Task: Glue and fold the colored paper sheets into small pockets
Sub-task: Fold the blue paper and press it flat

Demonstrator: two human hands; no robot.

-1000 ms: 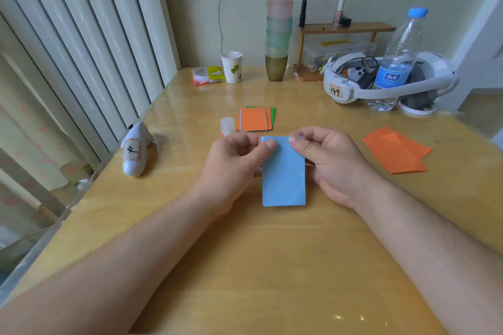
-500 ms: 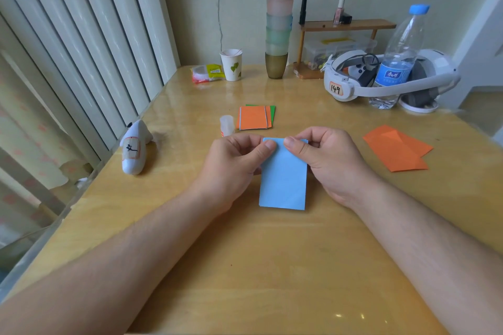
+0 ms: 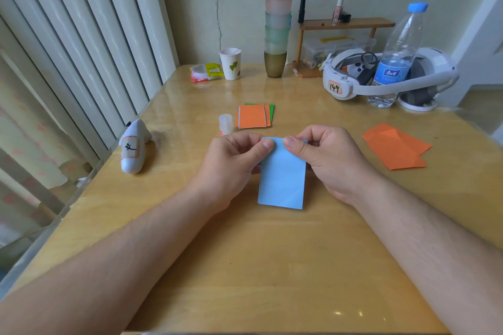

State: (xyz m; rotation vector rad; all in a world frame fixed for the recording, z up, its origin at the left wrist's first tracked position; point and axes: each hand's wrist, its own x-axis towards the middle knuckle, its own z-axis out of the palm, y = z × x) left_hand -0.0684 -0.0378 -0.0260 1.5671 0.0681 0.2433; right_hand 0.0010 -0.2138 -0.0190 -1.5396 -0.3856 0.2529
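A folded light-blue paper [image 3: 283,179] is held above the middle of the wooden table [image 3: 272,266], its long side running toward me. My left hand [image 3: 231,160] pinches its top left corner between thumb and fingers. My right hand [image 3: 326,155] pinches the top right corner the same way. Beyond the hands lies a small stack of folded orange and green papers [image 3: 254,116]. A glue stick [image 3: 226,124] stands just left of that stack. Two orange folded sheets [image 3: 394,148] lie to the right.
A white controller-shaped object [image 3: 133,147] lies near the left table edge. At the back stand a paper cup [image 3: 230,64], a tall stack of cups [image 3: 277,22], a white headset [image 3: 381,76], a water bottle [image 3: 397,57] and a small wooden shelf [image 3: 345,24].
The blue paper has tilted slightly and shifted a little nearer to me; both hands keep pinching its top corners.
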